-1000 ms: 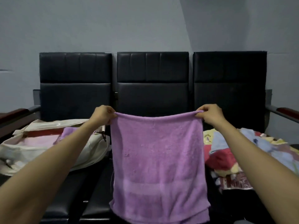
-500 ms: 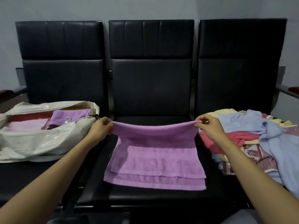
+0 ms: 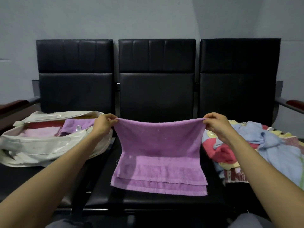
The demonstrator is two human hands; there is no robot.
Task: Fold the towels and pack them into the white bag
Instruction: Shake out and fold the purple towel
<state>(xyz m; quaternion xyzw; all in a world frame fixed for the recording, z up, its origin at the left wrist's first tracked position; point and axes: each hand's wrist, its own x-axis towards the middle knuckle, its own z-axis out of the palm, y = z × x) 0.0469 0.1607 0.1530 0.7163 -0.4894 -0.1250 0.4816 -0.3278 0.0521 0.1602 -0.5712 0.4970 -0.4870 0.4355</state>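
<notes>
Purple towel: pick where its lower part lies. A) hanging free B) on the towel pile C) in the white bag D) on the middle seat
D: the purple towel has its lower layers lying flat on the middle seat.

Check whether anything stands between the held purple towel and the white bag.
Nothing visible does. The purple towel, pinched by the left hand and right hand, is over the middle seat beside the white bag, whose top is open; folded towels lie inside.
</notes>
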